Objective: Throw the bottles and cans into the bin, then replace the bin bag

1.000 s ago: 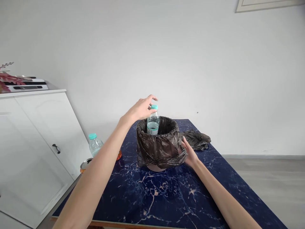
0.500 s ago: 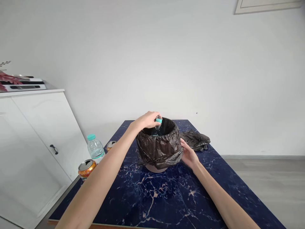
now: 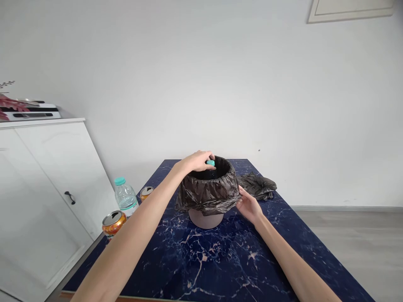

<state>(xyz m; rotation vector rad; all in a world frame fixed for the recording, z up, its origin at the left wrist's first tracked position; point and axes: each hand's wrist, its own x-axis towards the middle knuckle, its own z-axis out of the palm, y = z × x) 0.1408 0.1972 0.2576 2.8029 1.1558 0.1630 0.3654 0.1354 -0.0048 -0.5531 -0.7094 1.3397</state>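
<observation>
A trash bin (image 3: 206,220) stands upright on the table, lined with a black garbage bag (image 3: 210,195) folded over its rim. My left hand (image 3: 201,161) is over the bin's mouth, its fingers closed around the teal cap of a plastic bottle (image 3: 211,162). The rest of that bottle is mostly hidden inside the dark bin. At the bin's right side, my right hand (image 3: 248,205) has its fingers closed on the bag's loose lower edge.
Left of my left forearm stand a clear bottle with a teal cap (image 3: 126,197), an open orange can (image 3: 113,224) and a second can (image 3: 146,192). Another crumpled black bag (image 3: 258,186) lies right of the bin. A white cabinet (image 3: 47,188) is at the left, beside the blue marbled table (image 3: 195,268).
The bottle in my left hand has sunk slightly deeper into the bin. The bag's lower edge has risen, baring more of the bin's base.
</observation>
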